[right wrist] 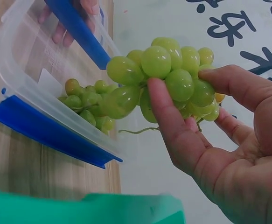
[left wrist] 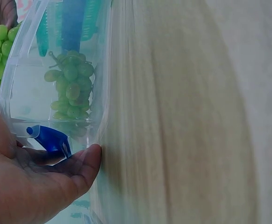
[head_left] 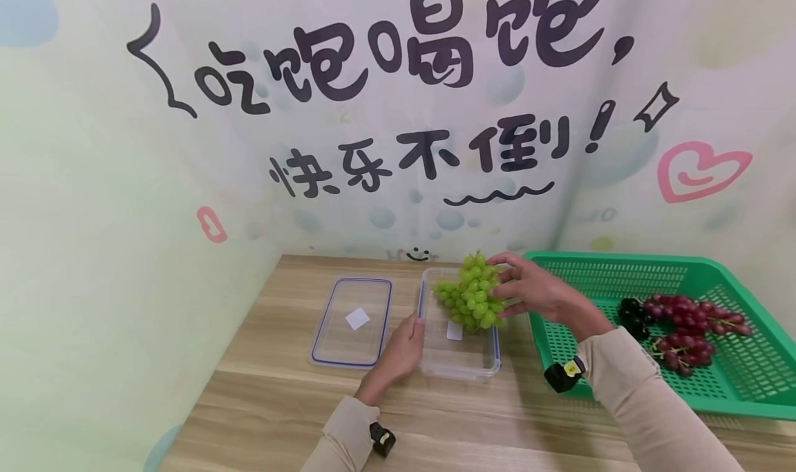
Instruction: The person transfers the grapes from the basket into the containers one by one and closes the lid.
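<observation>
Holding up green grapes [right wrist: 179, 85]: gripped in the right hand [head_left: 531, 289], fingers bent round the bunch, up over the back part of the clear box [head_left: 460, 356]
Grapes in the box [right wrist: 87, 103]: one more green bunch, lying at the bottom
Done, by the look of it: one green bunch in
Left to do, as a guess: one green bunch not put down yet; maybe about half way with the green ones; cannot tell about the red ones
Left hand [head_left: 403, 347]: clamped on the left side of the box, fingers by a blue clip [left wrist: 52, 140]
Green bunches: two; one held, one in the box
Clear box: one, sitting on the table [head_left: 267, 403], top bare
Blue clips: two seen, one on each long side
Lid [head_left: 351, 342]: one, lying flat, just left of the box, not on it
White stickers [head_left: 357, 318]: two; one at the lid, one at the box
Green basket [head_left: 765, 382]: one, right of the box
Red grapes [head_left: 687, 353]: two bunches, it seems, in the basket
Dark fruit [head_left: 634, 318]: one small heap by the red ones, too packed to count
</observation>
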Motion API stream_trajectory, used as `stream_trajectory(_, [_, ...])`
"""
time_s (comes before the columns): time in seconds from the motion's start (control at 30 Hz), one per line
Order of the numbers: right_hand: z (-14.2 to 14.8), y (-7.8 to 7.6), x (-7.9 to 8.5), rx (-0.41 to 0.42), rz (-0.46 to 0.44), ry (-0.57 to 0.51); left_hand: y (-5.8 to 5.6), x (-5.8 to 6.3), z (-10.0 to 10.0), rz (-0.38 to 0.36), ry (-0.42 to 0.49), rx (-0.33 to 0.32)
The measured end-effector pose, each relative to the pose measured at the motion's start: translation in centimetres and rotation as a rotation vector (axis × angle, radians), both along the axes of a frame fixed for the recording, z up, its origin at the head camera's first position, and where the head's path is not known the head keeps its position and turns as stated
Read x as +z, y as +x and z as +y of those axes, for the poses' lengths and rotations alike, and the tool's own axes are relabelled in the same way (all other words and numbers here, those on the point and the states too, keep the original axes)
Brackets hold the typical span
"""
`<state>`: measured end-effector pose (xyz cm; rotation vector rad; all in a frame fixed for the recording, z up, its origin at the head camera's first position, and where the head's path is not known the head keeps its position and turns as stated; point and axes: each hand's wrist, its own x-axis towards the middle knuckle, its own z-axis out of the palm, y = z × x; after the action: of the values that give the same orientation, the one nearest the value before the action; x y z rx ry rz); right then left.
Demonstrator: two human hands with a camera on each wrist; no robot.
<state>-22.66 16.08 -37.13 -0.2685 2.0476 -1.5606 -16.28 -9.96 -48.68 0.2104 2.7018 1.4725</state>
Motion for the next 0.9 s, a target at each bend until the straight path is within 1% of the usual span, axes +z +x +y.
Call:
stream_trajectory(0.27, [-1.1,-0.1,-0.4,-0.006,-0.018,-0.008,-0.1,0.0,0.0,-0.002,0.001,-0.002])
stream_trajectory(0.5, [-1.9,0.2,-0.7,-0.002,-0.025,-0.010,-0.1,-0.1,0.0,0.000,0.009,-0.002])
stream_trajectory(0.9, [-3.2,0.3,-1.8,-0.007,-0.009,-0.006,-0.1,-0.2,0.0,0.008,0.004,-0.007])
